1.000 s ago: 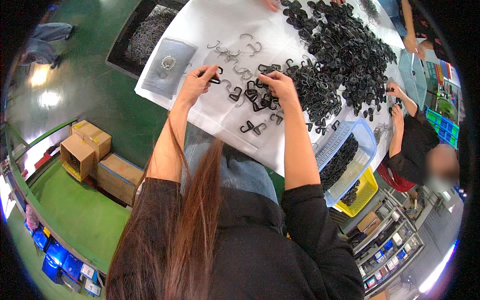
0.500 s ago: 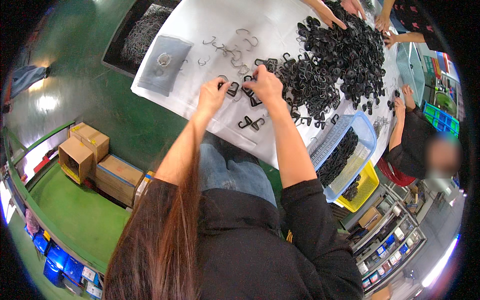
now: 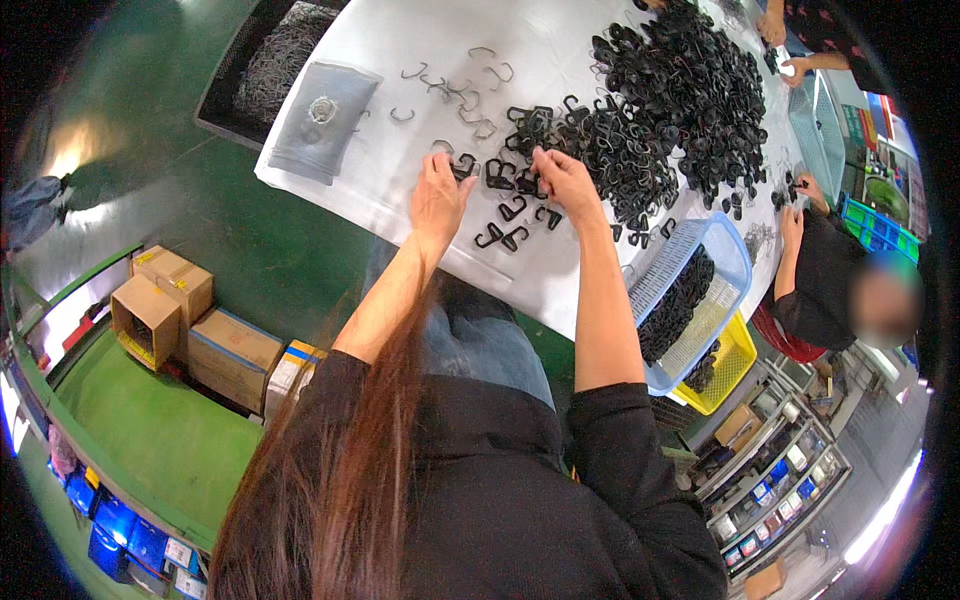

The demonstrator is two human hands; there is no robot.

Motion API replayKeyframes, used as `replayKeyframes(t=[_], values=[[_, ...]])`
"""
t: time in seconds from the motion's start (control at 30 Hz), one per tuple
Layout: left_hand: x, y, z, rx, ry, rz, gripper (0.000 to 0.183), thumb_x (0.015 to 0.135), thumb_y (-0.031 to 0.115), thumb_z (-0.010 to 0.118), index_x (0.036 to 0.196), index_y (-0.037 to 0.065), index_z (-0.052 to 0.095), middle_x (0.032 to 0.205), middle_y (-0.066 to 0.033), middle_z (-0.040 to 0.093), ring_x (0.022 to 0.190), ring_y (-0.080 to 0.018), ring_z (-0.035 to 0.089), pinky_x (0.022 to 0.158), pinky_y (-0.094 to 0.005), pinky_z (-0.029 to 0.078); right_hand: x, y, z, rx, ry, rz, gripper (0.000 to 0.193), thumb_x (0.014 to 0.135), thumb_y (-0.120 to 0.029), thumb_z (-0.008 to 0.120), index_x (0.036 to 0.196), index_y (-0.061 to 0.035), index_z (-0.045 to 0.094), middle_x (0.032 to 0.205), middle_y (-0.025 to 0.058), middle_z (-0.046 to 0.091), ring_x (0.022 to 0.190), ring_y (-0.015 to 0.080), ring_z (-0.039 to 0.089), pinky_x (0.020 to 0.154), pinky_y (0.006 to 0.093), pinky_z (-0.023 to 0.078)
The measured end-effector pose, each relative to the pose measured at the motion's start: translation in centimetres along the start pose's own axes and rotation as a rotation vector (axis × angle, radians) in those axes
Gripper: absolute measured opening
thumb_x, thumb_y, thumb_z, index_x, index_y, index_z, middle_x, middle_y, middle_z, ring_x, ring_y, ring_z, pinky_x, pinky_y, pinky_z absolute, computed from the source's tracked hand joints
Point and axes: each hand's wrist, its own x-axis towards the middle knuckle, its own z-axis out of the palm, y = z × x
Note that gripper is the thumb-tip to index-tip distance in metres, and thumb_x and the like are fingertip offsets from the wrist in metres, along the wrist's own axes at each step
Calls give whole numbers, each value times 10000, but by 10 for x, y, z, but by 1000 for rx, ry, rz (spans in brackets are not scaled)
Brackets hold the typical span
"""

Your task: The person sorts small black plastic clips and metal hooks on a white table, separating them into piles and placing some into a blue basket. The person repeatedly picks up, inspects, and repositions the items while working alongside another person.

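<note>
On the white-covered table my left hand (image 3: 438, 200) has its thumb and fingers closed around a small black plastic hook (image 3: 463, 166); a thin wire hook (image 3: 442, 147) shows at the fingertips. My right hand (image 3: 571, 188) is pinched at the near edge of a cluster of black hooks, its fingertips on one black hook (image 3: 530, 182) that is partly hidden. Between the hands sits another black hook (image 3: 497, 174). A few more loose black hooks (image 3: 513, 208) lie closer to me. Bent metal wire hooks (image 3: 465, 97) are scattered beyond my left hand.
A large heap of black hooks (image 3: 690, 110) covers the table's far right. A grey plastic bag (image 3: 325, 125) lies left, beside a dark bin of wires (image 3: 285, 65). Blue (image 3: 735, 265) and yellow baskets (image 3: 738, 370) stand right. Co-workers' hands (image 3: 792, 225) work across the table.
My right hand has moved right and slightly nearer, away from the hooks between my hands. My left hand has shifted slightly right. A co-worker's hands over the heap have mostly left view.
</note>
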Motion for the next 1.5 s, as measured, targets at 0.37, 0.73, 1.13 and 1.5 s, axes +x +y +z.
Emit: replayKeyframes(t=[0.37, 0.73, 1.13, 1.5], values=[[21, -8, -3, 451, -240, 226, 266, 783, 124, 598, 971, 7, 452, 981, -162, 484, 882, -339, 565, 685, -414, 509, 9, 16, 64, -851, 249, -283, 237, 717, -264, 707, 864, -92, 634, 816, 140, 654, 812, 320, 630, 695, 411, 488], [48, -53, -66, -976, -478, -478, 200, 873, 157, 573, 1011, 14, 593, 713, 2, 570, 602, -83, 520, 561, -214, 456, 1, -7, 75, -638, 411, -273, 335, 700, -350, 717, 892, -94, 617, 898, 113, 652, 817, 300, 632, 707, 406, 492], [51, -49, -59, -1332, -399, -585, 241, 858, 245, 599, 1050, 99, 615, 916, -22, 633, 759, -146, 612, 564, -255, 456, 30, -57, 118, -544, 442, 176, 307, 757, -282, 659, 920, -22, 661, 967, 166, 655, 929, 307, 632, 785, 392, 502], [89, -9, -2, 95, -34, 52, 394, 716, 284, 728, 1015, 86, 565, 988, -118, 555, 858, -284, 580, 741, -381, 468, 5, 6, 41, 143, 69, 12, 236, 812, -259, 614, 899, -39, 620, 884, 89, 658, 844, 289, 630, 633, 353, 490]])
